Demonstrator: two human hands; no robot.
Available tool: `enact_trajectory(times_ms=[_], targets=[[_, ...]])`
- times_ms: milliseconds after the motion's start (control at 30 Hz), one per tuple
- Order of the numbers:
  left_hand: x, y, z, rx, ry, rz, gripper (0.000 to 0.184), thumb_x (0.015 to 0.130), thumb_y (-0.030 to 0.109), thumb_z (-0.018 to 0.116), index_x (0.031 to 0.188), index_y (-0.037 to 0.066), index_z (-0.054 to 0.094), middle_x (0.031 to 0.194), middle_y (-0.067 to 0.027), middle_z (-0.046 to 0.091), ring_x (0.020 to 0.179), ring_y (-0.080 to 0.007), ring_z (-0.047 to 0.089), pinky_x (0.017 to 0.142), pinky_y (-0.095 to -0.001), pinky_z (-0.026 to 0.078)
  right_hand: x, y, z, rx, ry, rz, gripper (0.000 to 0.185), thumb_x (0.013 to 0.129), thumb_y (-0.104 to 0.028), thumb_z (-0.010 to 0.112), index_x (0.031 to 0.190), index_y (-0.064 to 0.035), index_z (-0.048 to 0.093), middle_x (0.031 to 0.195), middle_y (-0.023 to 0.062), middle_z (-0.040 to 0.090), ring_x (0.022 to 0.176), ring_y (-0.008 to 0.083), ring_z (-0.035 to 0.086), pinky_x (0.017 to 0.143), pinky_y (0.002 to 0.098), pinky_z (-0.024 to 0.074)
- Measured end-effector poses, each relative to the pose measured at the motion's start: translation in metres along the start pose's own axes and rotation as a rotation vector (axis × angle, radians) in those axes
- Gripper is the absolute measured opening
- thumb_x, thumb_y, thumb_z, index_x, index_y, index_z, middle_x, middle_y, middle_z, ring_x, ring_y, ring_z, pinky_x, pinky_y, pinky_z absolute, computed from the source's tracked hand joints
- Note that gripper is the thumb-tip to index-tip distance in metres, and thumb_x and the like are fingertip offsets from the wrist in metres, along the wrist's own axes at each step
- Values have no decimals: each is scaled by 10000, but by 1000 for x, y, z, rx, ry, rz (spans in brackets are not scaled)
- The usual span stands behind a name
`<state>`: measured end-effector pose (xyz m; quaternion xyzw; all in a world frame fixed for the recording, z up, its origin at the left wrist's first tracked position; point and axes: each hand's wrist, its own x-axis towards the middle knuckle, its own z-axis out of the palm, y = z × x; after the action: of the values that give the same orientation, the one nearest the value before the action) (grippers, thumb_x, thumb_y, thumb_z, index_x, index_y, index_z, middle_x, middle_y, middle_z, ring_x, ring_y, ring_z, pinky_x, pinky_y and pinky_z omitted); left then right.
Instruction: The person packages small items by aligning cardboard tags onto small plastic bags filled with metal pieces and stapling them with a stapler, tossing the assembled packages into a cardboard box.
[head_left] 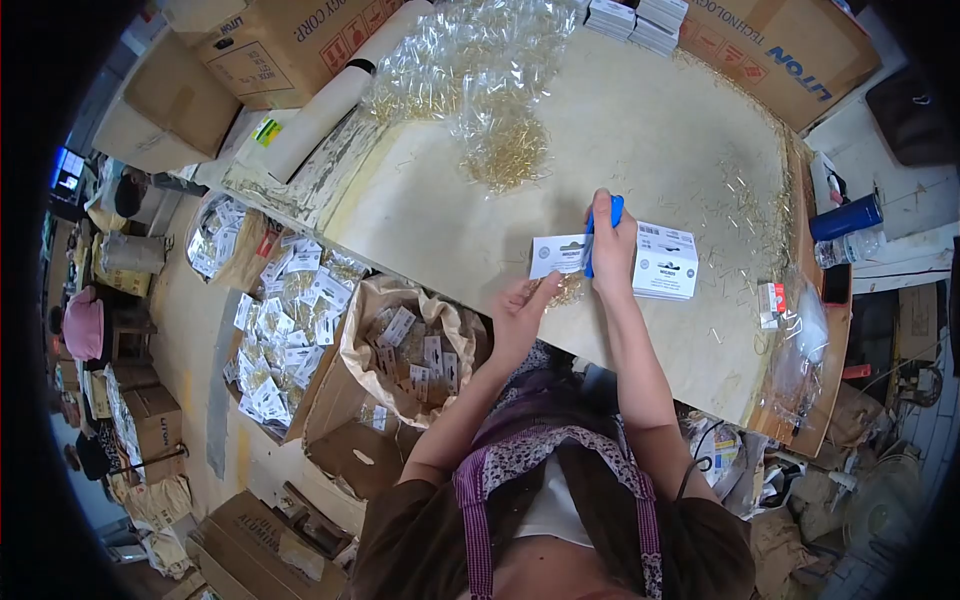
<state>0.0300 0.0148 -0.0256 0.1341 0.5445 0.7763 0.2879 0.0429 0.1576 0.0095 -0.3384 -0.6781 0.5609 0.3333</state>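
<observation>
Firmly Gripped, a Blue Tool (590, 262) Is Set Against a Printed Card (556, 256) at Center Frame

Just right of center, the blue tool is wrapped by the curled fingers of the right hand (614, 245), its upper end showing beside the raised thumb. At its lower left, a small bag of gold-colored pieces (567, 290) is pinched at its left side between the thumb and fingers of the left hand (524, 308); the printed card is seen at the bag's upper end, over the pale tabletop (430, 190). Close by the right wrist, a stack of printed cards (668, 262) is laid flat.

Both hands are held near the tabletop's front edge, which is seen slanting from left of frame toward lower right. Beyond that edge, below and left of the left hand, a paper-lined carton (400, 310) is placed. Bare surface is offered above the hands, up to the heap of clear bags (500, 70) at top center. Open room at right is broken by scattered gold-colored pieces (735, 190), and the right rim is lined by a small red-and-white box (771, 303) and crumpled clear plastic (800, 350).
</observation>
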Motion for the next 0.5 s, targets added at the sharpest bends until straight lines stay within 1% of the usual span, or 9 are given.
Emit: enact_trajectory(times_ms=[133,200,233,300,333,400,500], targets=[[-3,0,5,-22,-20,9,192,853,85,592,987,-48,630,899,-26,640,759,-43,549,705,-192,433,-2,4,-3,-13,17,14,472,880,-463,481,719,-24,549,562,5,479,518,85,423,483,256,344],[1,2,8,5,50,36,170,850,110,604,874,-54,639,799,15,611,701,-17,501,608,-175,392,-4,-2,-3,51,-11,-43,451,886,-445,482,747,-21,554,583,14,505,521,91,455,489,246,368],[2,0,8,4,51,36,170,850,110,604,874,-54,639,799,15,611,701,-17,501,608,-175,392,-9,-8,-2,51,-12,-43,451,886,-445,482,747,-21,554,583,14,505,521,91,455,489,246,368],[5,-9,5,78,-56,38,133,852,84,586,838,-39,634,751,34,583,663,-11,469,567,-176,368,-23,-22,4,186,-73,-47,459,891,-451,466,781,-14,554,607,26,530,547,98,499,507,241,401],[6,-14,4,78,-61,37,133,852,84,586,838,-39,634,751,34,583,663,-11,469,567,-176,368,-26,-22,6,186,-69,-48,459,891,-451,466,781,-14,554,607,26,530,547,98,499,507,241,401],[4,-18,4,92,-115,71,93,842,27,565,860,-28,639,720,39,567,629,-6,449,550,-170,357,-31,-22,8,267,-91,-54,465,891,-457,463,794,-11,547,623,35,543,565,101,529,520,232,423],[-3,-10,15,49,-90,101,84,836,8,554,821,-33,625,732,28,584,648,-13,474,570,-175,379,-34,-20,6,238,-63,-28,449,893,-465,453,804,-30,524,631,27,521,530,91,499,484,218,406]])
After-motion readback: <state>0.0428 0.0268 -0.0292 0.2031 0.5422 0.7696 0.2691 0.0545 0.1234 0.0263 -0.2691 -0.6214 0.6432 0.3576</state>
